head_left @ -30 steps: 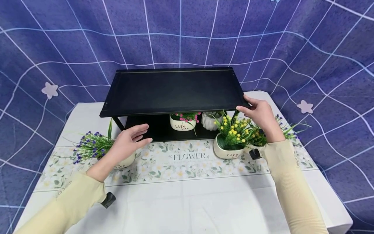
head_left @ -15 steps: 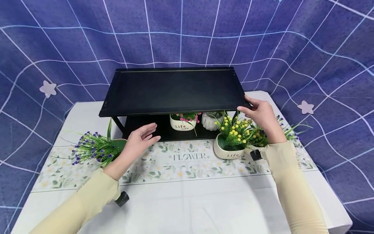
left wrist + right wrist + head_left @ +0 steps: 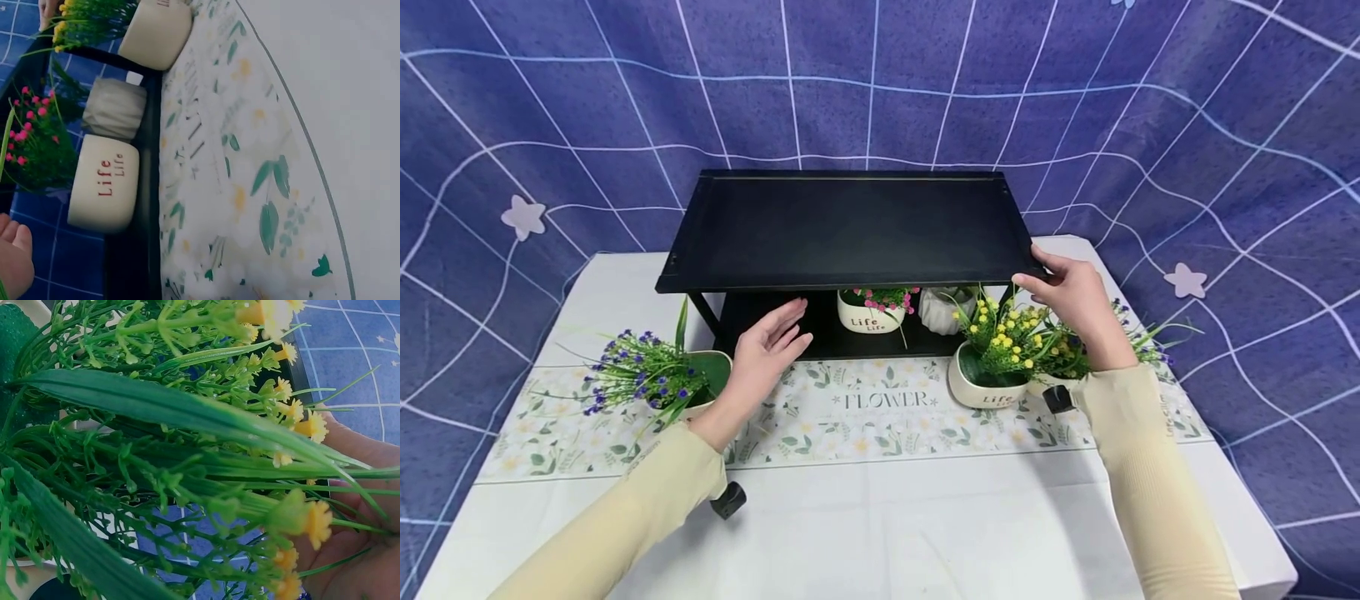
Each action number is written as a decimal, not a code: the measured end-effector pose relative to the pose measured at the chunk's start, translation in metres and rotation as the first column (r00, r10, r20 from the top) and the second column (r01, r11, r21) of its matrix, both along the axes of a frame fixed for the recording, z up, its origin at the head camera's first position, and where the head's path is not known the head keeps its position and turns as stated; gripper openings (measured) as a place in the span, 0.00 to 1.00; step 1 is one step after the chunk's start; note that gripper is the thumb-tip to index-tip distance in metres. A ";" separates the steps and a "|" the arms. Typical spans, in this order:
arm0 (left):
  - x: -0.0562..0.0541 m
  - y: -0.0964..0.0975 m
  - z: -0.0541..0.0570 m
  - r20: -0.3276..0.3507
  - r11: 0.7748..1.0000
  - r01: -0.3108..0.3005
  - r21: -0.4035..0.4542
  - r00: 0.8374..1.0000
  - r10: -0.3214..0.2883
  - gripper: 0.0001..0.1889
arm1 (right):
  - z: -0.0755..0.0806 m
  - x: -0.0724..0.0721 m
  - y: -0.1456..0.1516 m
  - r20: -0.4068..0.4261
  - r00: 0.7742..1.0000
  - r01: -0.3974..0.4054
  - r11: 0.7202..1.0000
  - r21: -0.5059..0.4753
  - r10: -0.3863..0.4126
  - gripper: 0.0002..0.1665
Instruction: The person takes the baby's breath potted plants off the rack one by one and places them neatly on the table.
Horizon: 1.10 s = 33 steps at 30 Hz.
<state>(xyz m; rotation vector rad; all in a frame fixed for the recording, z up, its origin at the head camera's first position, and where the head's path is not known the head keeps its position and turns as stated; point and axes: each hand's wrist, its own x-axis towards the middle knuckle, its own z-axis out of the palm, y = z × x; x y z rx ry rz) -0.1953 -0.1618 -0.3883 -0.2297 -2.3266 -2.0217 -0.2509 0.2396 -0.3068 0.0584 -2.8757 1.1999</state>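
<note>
A black two-tier shelf (image 3: 850, 225) stands at the back of the table. My right hand (image 3: 1071, 300) holds its front right corner, thumb at the front edge and fingers along the side. My left hand (image 3: 763, 358), fingers extended and holding nothing, hovers before the lower tier's left part. On that tier sit a cream "Life" pot (image 3: 871, 317) of pink flowers and a grey-white ribbed pot (image 3: 946, 310). A potted plant with purple flowers (image 3: 640, 371) stands left of my left hand. Below my right hand is a yellow-flowered potted plant (image 3: 1000, 342), whose leaves (image 3: 187, 419) fill much of the right wrist view.
Another potted plant (image 3: 1063, 354) stands beside the yellow one, partly behind my right forearm. A floral runner (image 3: 880, 433) printed "FLOWER" crosses the white table (image 3: 865, 533). A blue gridded curtain (image 3: 880, 83) hangs behind and around the table.
My left hand has moved right and slightly up, away from the purple-flowered pot, uncovering more of that pot. My right hand stays at the shelf's corner. The head view has shifted slightly.
</note>
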 end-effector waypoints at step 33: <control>-0.071 -0.010 -0.015 0.027 0.984 0.029 -0.177 0.999 -0.024 0.29 | 0.000 -0.001 0.001 0.011 1.000 0.009 1.000 -0.015 -0.008 0.39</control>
